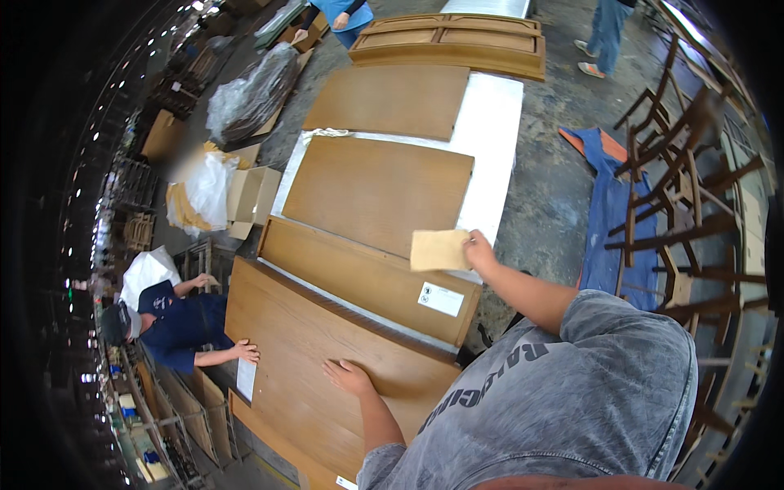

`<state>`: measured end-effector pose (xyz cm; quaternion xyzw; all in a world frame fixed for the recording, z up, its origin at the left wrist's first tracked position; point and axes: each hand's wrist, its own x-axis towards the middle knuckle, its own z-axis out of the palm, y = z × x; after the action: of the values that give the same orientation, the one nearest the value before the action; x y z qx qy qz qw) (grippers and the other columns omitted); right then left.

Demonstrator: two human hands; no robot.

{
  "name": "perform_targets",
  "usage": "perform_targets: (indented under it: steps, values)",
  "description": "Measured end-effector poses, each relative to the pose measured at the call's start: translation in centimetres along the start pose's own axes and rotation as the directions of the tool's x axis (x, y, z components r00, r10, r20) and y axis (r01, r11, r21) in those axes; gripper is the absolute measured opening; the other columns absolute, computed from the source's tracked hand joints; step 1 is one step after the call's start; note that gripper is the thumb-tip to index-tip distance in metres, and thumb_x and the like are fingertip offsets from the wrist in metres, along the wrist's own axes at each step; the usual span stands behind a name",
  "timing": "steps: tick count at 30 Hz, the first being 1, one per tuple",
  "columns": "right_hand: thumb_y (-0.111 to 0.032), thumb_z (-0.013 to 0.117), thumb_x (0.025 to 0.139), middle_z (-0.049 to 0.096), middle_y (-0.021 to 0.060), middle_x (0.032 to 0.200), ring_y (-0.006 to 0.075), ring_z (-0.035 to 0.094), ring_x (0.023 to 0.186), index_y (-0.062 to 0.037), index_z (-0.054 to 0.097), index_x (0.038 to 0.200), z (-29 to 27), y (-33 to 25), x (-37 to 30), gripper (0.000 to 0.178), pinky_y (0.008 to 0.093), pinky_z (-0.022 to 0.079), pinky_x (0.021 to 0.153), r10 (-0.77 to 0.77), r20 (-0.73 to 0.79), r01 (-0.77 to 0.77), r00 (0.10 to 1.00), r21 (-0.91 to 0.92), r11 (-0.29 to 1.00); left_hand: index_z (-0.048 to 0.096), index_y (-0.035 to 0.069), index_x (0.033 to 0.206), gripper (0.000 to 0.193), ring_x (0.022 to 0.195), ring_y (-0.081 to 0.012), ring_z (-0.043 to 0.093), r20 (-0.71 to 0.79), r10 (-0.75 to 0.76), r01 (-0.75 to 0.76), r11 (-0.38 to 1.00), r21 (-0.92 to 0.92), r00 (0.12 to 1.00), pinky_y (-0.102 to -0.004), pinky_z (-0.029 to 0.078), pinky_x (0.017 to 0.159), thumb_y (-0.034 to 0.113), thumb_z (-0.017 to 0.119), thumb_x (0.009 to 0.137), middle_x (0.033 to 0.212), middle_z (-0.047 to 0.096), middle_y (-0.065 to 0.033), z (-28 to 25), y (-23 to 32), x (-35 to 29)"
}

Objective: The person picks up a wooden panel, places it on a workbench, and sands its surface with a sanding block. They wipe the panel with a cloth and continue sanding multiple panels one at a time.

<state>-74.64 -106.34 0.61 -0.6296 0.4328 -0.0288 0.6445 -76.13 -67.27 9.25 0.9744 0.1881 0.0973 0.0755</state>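
Beyond the near board [306,327], a tan sheet [437,250] is clamped at one edge by the right hand [480,252]'s fingers; on the board, the left hand [349,377] is laid, fingers slightly apart, perhaps for support.

Light even, fairly bright over the wooden panels [377,189]; soft sheen, faint shadows. White sheeting [496,122] along their right edges glares, nearly washed out. Clear plastic [251,96], far left, full of highlights. Left side falls dim, pricked with bright specks [88,377]. Corners black; chair frames [691,175] at right bowed by lens. Blurred smudge left, fainter one right.
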Motion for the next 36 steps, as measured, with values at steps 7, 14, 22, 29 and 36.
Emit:
perform_targets:
  steps: [7, 14, 22, 29, 36]
  values:
    - [-0.010, 0.057, 0.092, 0.066, 0.0164, 0.098, 0.0280, 0.066, 0.087, 0.0013, 0.063, 0.112, -14.6, -2.6, 11.5, 0.024, 0.0434, 0.054, 0.071, 0.065, 0.048, -0.071, 0.997, 0.155, 0.985, 0.061, -0.005, 0.124, 0.030, 0.117, -0.0405, 0.062, -0.215, -0.444, 0.373, 0.878, -0.300, 0.870, -0.0502, 0.049, 0.101, 0.009, 0.059, 0.098, 0.132, 0.059, -0.0252, 2.4, 12.5, -9.6]
    - [-0.009, 0.060, 0.087, 0.066, 0.0138, 0.098, 0.0278, 0.065, 0.088, 0.0022, 0.064, 0.114, -25.9, 1.0, 16.9, 0.029, 0.0433, 0.053, 0.076, 0.075, -0.104, -0.062, 0.992, 0.124, 0.990, 0.062, -0.009, 0.112, 0.025, 0.121, -0.0382, 0.058, 0.025, 0.017, 0.009, 0.639, -0.769, 1.000, -0.0437, 0.048, 0.103, 0.009, 0.069, 0.096, 0.129, 0.059, -0.0234, 10.9, 33.8, -1.0]
    - [-0.001, 0.060, 0.084, 0.063, 0.0075, 0.087, 0.0204, 0.060, 0.072, -0.0024, 0.063, 0.099, -39.0, 2.3, 17.8, 0.015, 0.0375, 0.051, 0.063, 0.192, -0.330, -0.208, 0.924, -0.011, 0.978, 0.059, 0.006, 0.142, 0.050, 0.155, -0.0433, 0.021, -0.051, 0.315, -0.313, 0.890, -0.332, 0.948, -0.0530, 0.028, 0.123, 0.033, 0.063, 0.100, 0.171, 0.017, -0.0197, 19.7, 52.9, 21.1]
    - [0.000, 0.059, 0.081, 0.056, 0.0072, 0.068, 0.0221, 0.055, 0.053, -0.0039, 0.060, 0.086, -53.0, -3.2, 10.0, 0.007, 0.0394, 0.042, 0.044, 0.086, -0.780, -0.340, 0.620, -0.169, 0.925, 0.044, 0.015, 0.158, 0.067, 0.160, -0.0353, 0.009, 0.385, 0.272, -0.192, 0.953, -0.234, 0.882, -0.0529, 0.016, 0.128, 0.042, 0.059, 0.099, 0.173, 0.010, -0.0160, 27.3, 66.0, 29.4]
    - [-0.001, 0.062, 0.079, 0.066, 0.0126, 0.075, 0.0265, 0.066, 0.072, 0.0024, 0.063, 0.089, -48.9, -8.8, 16.7, 0.010, 0.0424, 0.053, 0.068, 0.009, -0.648, -0.403, 0.761, -0.463, 0.789, 0.049, -0.002, 0.149, 0.056, 0.124, -0.0438, 0.062, 0.239, -0.091, 0.233, 0.698, -0.677, 0.967, -0.0547, 0.049, 0.106, 0.020, 0.056, 0.098, 0.151, 0.054, -0.0209, 27.3, 60.6, 38.8]
